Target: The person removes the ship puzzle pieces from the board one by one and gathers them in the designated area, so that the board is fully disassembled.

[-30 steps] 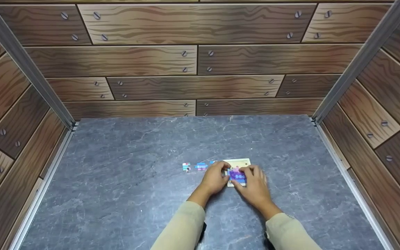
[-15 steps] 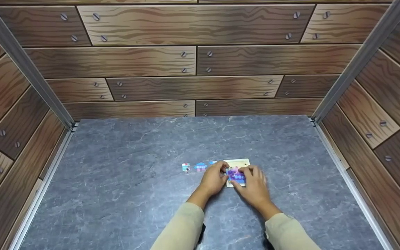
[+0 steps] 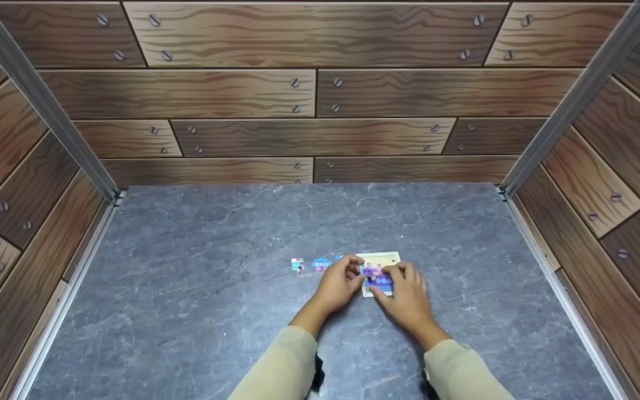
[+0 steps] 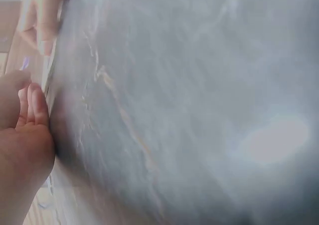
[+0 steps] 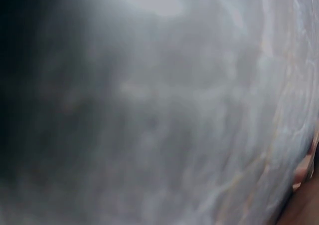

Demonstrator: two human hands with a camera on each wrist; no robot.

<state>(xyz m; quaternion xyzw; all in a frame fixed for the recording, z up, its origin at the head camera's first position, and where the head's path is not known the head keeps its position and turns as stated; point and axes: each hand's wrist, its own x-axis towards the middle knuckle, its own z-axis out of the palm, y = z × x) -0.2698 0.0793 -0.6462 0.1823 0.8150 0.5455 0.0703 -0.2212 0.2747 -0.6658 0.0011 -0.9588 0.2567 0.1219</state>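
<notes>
A small jigsaw puzzle (image 3: 382, 284) in purple, pink and blue lies in a cream-bordered tray (image 3: 378, 256). My left hand (image 3: 339, 284) is at its left side, thumb and fingers bent together around a small purple puzzle piece (image 4: 25, 63), which shows at the fingertips in the left wrist view. From the right, my right hand (image 3: 408, 297) rests on the puzzle, thumb and index finger spread over its lower and right parts. The right wrist view has mostly blurred tabletop, with a dark bit of hand (image 5: 304, 205) at its lower right corner.
Left of the tray, loose puzzle pieces lie in a row: a white-and-blue piece (image 3: 297, 265), a blue-and-pink piece (image 3: 320, 264), and another partly hidden by my left hand. Wood-patterned walls (image 3: 242, 136) enclose the grey marbled table (image 3: 198, 278).
My left hand and forearm have shifted slightly left, its thumb still near the puzzle's left part. The right hand stays in place on the puzzle.
</notes>
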